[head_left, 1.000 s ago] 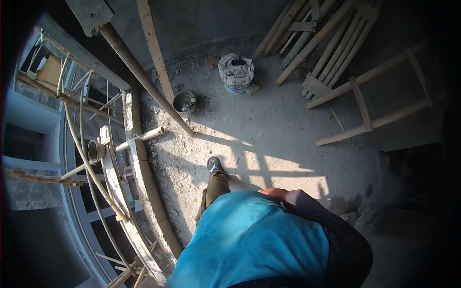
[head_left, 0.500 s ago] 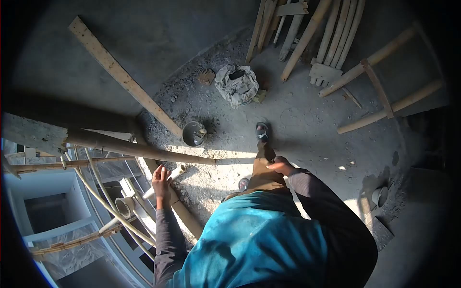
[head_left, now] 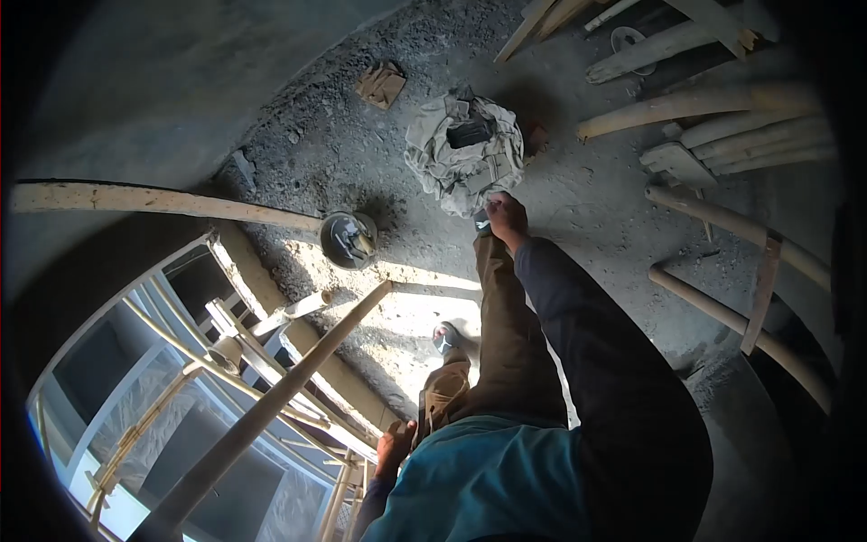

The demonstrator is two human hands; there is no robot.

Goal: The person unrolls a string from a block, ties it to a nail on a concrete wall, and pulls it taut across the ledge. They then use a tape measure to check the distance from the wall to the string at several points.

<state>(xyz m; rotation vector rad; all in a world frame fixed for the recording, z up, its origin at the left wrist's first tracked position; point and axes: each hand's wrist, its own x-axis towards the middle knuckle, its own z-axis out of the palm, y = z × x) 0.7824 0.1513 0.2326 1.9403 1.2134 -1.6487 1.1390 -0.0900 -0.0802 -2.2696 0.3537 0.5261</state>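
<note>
Bundle (head_left: 426, 149): crumpled pale cloth around a dark hollow, on the floor (head_left: 587, 239) at 12 o'clock in my head view.
Right hand (head_left: 508, 217): fingers curled at the bundle's near edge, 2 o'clock; I can't tell whether the grip has cloth.
Left hand (head_left: 395, 447): curled beside the trousers (head_left: 513, 361), 6 o'clock; grip contents hidden from me.
Bucket (head_left: 326, 242): 10 o'clock, items inside.
Ladder (head_left: 764, 294): 3 to 4 o'clock.
</note>
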